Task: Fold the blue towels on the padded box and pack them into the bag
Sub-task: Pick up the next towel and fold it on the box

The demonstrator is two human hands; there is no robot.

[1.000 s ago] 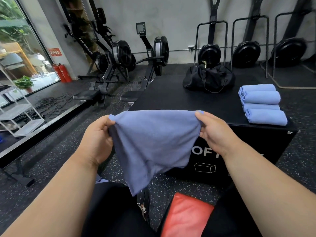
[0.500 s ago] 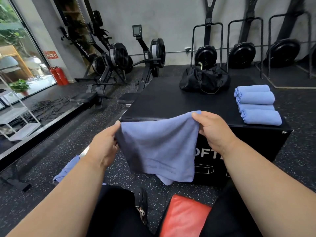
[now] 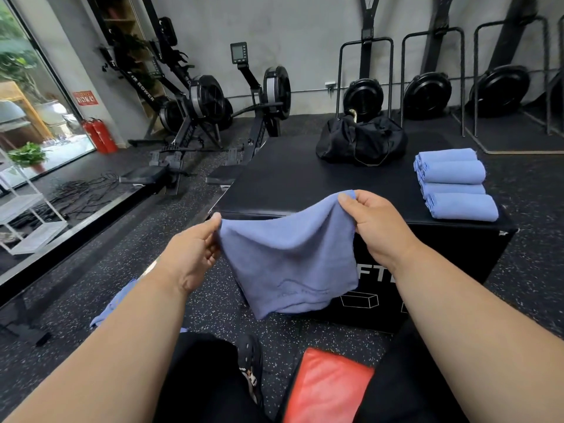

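Left hand: the left hand (image 3: 195,254) pinches the near-left corner of the blue towel (image 3: 290,257), fingertips and thumb closed on the hem, sitting lower than its partner.
Right hand: the right hand (image 3: 377,225) pinches the opposite top corner, thumb on the near side, held higher and further forward.
Towel: it hangs in the air between the two hands, top edge sagging in a shallow curve, body drooping below them in front of the padded box (image 3: 274,184); it looks doubled, though the layers cannot be counted.
Step in hand: by the look of it, squaring the towel up before laying it on the box top just beyond the hands.
Doing it well: level the two hands and draw them apart until the sagging edge goes straight; keep both pinches right at the corners so the hems line up; then lower the hanging end onto the bare patch ahead of the hands and smooth outward.
Finished stack: four rolled towels (image 3: 454,184) lie beyond the right hand, toward the box's right edge.
Bag: the black bag (image 3: 361,141) sits at the far side of the box, well beyond both hands.
Still waiting: another blue towel (image 3: 114,303) shows on the floor, just outside the left forearm.
Risk: a slack edge likely gives a crooked fold.
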